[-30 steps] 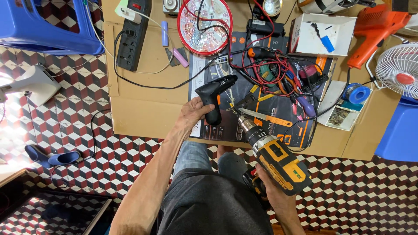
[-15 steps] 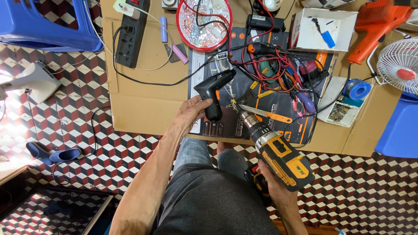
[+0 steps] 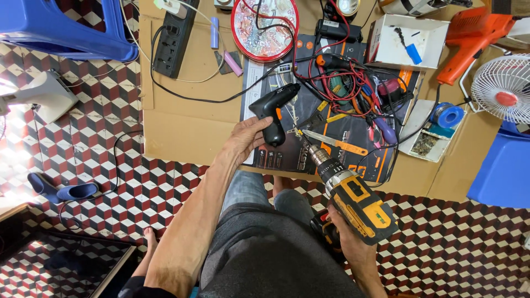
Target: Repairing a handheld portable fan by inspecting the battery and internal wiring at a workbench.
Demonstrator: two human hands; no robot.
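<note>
cardboard-covered table (image 3: pixel 182 124): our left hand (image 3: pixel 245 140) grips the black glue gun (image 3: pixel 274 110), right hand (image 3: pixel 348 243) holding the yellow drill (image 3: pixel 353 198) just below it; we'd keep both steady.

The left arm stretches forward, bare forearm long and straight, its left hand (image 3: pixel 247 139) curled with fingers closed in a grasp. The right hand (image 3: pixel 346 238) sits low by the lap, fist clenched.

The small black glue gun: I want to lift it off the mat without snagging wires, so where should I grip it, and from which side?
Grip the black glue gun by its handle, the lower end nearest the mat's front edge, coming from the left, where the left hand already wraps it. Its nozzle points up-right toward the tangled red and black wires, so that side looks crowded.
</note>
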